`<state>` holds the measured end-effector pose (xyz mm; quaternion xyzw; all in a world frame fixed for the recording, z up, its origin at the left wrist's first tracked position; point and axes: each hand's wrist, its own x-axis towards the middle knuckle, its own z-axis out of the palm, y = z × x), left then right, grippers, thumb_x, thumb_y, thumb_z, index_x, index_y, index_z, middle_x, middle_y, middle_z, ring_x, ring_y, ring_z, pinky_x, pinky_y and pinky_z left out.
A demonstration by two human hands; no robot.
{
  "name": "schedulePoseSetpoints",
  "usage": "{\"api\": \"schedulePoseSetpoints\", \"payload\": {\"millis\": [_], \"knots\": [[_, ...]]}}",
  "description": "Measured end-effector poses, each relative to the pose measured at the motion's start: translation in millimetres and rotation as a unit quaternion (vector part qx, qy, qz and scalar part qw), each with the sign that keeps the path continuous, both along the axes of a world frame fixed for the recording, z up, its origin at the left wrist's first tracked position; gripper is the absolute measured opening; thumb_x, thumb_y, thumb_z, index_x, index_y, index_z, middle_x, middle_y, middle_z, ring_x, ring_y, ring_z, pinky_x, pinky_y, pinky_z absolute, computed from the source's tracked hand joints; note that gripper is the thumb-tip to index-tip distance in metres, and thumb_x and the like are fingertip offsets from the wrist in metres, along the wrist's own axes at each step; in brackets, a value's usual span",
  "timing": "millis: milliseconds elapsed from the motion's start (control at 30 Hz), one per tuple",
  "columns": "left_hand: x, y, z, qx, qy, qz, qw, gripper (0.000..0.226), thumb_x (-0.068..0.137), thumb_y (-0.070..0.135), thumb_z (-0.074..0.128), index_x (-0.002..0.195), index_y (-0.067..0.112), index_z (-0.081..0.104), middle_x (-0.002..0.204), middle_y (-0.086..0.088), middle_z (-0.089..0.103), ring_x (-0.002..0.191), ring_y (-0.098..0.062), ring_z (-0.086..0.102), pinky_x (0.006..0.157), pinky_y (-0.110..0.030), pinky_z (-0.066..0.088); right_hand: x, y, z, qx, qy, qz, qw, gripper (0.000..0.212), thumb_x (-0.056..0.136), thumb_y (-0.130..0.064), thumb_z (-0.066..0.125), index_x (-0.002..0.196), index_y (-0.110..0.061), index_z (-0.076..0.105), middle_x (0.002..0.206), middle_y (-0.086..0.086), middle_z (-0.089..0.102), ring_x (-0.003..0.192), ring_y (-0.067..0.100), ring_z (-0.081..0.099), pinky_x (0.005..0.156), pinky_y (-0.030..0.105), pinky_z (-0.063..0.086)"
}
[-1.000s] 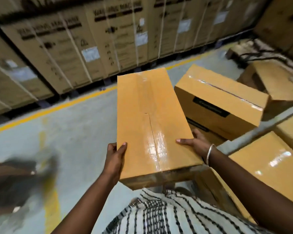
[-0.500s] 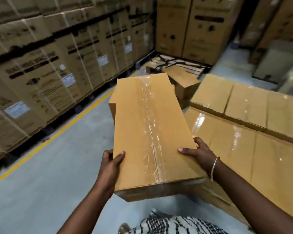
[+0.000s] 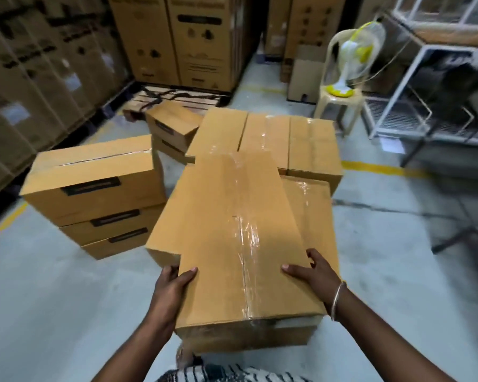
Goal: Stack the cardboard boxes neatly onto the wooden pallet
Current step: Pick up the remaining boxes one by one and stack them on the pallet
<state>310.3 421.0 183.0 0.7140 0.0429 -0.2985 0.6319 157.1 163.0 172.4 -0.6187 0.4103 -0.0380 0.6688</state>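
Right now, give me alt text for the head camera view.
Two hands, left and right, grip a taped cardboard box above a block of boxes. A three-box stack stands on the floor to the left; a fan sits on a chair behind.

Grey concrete floor [image 3: 39, 312], yellow line [image 3: 381, 168]. Tall printed cartons [image 3: 177, 37] along walls. Plastic chair [image 3: 340, 100], white wire rack [image 3: 425, 78] at right.
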Motion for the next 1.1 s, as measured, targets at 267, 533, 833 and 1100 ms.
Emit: {"api": "schedulePoseSetpoints", "payload": {"millis": [267,533,833,1100], "knots": [[10.2,-89.3,-47.9,0.000,0.003,-0.080,0.997,0.040,0.092,0.013,0.064,0.130,0.012,0.056,0.120,-0.007,0.066,0.100,-0.025,0.065,0.075,-0.036,0.051,-46.0,-53.0,-35.9,0.026,0.016,-0.098,0.995,0.090,0.040,-0.052,0.090,0.118,-0.020,0.058,0.109,0.007,0.072,0.094,0.029,0.072,0.083,0.049,0.059],[53.3,-159.3,-99.7,-0.035,0.086,-0.167,0.981,0.051,0.093,0.007,0.060,0.141,0.017,0.048,0.135,-0.006,0.058,0.116,-0.031,0.059,0.102,-0.048,0.047,-33.8,-100.7,-49.4,0.001,0.082,-0.127,0.989,0.063,0.064,-0.039,0.087,0.116,-0.012,0.066,0.101,0.004,0.077,0.089,0.024,0.074,0.073,0.033,0.057],[96.1,-215.8,-130.6,-0.004,0.078,-0.312,0.947,0.054,0.100,0.010,0.049,0.150,0.027,0.035,0.140,-0.001,0.055,0.127,-0.031,0.052,0.104,-0.048,0.043,-2.6,-152.5,-62.1,-0.064,0.108,-0.114,0.986,0.057,0.078,-0.024,0.078,0.130,-0.020,0.056,0.121,0.004,0.069,0.099,0.018,0.070,0.070,0.022,0.056],[85.3,-278.5,-154.7,0.030,0.101,-0.395,0.912,0.063,0.102,0.005,0.043,0.155,0.026,0.017,0.157,0.000,0.029,0.136,-0.023,0.039,0.101,-0.033,0.041,-1.7,-202.6,-110.1,-0.112,0.265,-0.032,0.957,0.093,0.069,-0.019,0.085,0.147,-0.036,0.038,0.143,0.000,0.051,0.124,0.020,0.052,0.101,0.032,0.047]]}}
